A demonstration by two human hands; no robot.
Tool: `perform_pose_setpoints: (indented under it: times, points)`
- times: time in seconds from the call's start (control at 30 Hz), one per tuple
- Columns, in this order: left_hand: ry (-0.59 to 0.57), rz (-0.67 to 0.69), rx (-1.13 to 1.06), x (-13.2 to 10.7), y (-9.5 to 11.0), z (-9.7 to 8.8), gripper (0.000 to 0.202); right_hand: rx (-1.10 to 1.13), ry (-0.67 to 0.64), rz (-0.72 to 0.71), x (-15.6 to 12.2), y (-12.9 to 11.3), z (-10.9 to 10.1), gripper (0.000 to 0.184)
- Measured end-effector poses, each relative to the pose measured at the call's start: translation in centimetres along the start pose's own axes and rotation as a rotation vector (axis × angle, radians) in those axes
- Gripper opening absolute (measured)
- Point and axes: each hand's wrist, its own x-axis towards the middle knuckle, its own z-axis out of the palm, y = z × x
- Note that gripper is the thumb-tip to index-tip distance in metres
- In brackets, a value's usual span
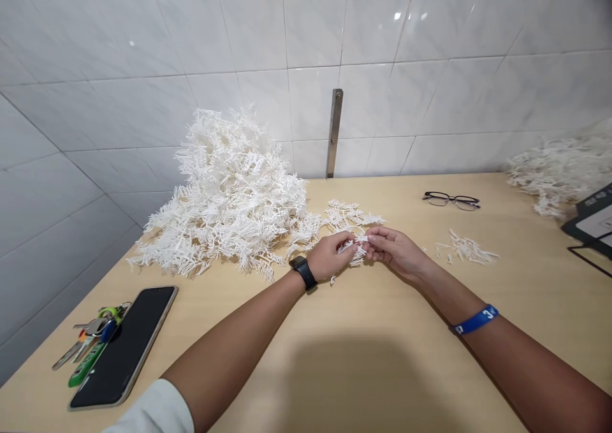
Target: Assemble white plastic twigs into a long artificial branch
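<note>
My left hand, with a black watch on its wrist, and my right hand, with a blue wristband further up the arm, meet over the wooden table. Both pinch the same small white plastic sprig with closed fingers. A big heap of white plastic branch pieces lies just left of my hands. A few loose sprigs lie right behind them. A small scatter of broken-off white bits lies to the right of my right hand.
A black phone and a bunch of keys lie at the near left. Glasses rest at the back right. Another white heap and a dark box sit at the far right. Tiled walls bound the table.
</note>
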Motion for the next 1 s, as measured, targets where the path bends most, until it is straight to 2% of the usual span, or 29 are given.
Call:
perform_pose_setpoints:
  times: [0.67, 1.0]
  points:
    - [0.037, -0.034, -0.059, -0.1, 0.3, -0.2, 0.031, -0.087, -0.084, -0.053, -0.3, 0.5, 0.6, 0.028]
    - [-0.004, -0.038, -0.053, 0.1, 0.3, -0.4, 0.036, -0.135, -0.016, -0.119, 0.0, 1.0, 0.6, 0.029]
